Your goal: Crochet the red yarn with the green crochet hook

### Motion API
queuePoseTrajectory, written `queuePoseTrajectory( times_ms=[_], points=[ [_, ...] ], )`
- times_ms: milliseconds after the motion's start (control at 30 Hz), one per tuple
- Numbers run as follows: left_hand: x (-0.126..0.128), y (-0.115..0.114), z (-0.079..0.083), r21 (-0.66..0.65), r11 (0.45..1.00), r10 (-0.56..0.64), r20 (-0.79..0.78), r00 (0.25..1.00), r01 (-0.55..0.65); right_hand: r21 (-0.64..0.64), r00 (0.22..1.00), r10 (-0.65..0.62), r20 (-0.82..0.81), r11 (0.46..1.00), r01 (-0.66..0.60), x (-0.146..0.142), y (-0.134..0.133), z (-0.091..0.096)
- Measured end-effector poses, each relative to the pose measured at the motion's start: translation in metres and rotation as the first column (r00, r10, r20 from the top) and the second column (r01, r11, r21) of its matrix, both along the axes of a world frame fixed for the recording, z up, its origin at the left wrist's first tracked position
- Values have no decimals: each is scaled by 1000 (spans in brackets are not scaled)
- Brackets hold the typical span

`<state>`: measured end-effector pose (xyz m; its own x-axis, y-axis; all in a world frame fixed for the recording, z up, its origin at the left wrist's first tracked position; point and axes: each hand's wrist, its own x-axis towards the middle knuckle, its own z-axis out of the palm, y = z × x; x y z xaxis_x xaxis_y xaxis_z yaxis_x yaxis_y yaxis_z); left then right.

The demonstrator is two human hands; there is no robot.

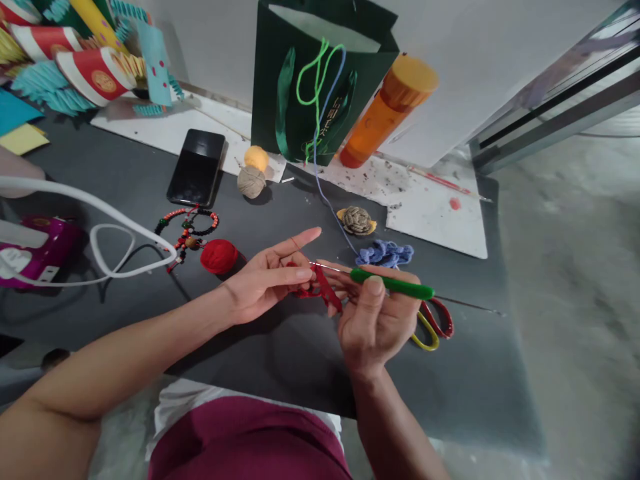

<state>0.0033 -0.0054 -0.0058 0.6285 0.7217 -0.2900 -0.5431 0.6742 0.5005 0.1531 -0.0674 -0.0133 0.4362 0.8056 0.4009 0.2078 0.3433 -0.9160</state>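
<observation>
Just above the near edge of the tabletop [480, 380], right of its middle, a small red crocheted piece [327, 290] is held up by both hands. By the left hand [263, 280] it is pinched under the thumb, with the index finger stretched out straight. By the right hand [377, 320] a green-handled crochet hook [393, 285] is gripped, the fingers closed around the handle, and its thin metal end is brought to the red piece beside the left thumb. A red yarn ball [219, 257] is placed left of the left hand. Toward the right edge, a pair of scissors [451, 327] is partly hidden by the right hand, and a blue crocheted piece [385, 253] is seen just beyond that hand, with a brown crocheted flower [357, 221] set behind it. Along the far edge, a dark green paper bag [270, 80] is stood next to an orange bottle [377, 120]. Farther left, a black phone [197, 167] is laid flat near a beige yarn ball [251, 182].
</observation>
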Motion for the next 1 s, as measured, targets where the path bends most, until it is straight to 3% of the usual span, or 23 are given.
queuePoseTrajectory(
  times_ms=[133,333,567,700,833,900,1000],
  points=[
    [0,3,2,15,1000,3,-5,1000,-3,-25,990,69,-121,997,-73,3,8,2],
    [2,0,4,92,996,-15,-52,999,20,-71,961,243,-134,965,-254,3,16,4],
    [4,-4,2,172,985,33,-68,997,-21,-31,951,211,-225,974,-223,-5,11,7],
    [4,-3,4,135,987,103,-101,990,-89,20,981,191,36,981,-191,-1,7,3],
    [5,-4,6,71,990,131,-90,987,-125,211,899,90,428,958,-196,1,8,-1],
    [4,-4,5,33,993,111,-52,992,-110,250,879,35,475,953,-173,1,8,-2],
    [3,-3,1,6,998,56,-7,998,-56,194,948,80,309,970,-145,-3,7,-3]
  ],
)
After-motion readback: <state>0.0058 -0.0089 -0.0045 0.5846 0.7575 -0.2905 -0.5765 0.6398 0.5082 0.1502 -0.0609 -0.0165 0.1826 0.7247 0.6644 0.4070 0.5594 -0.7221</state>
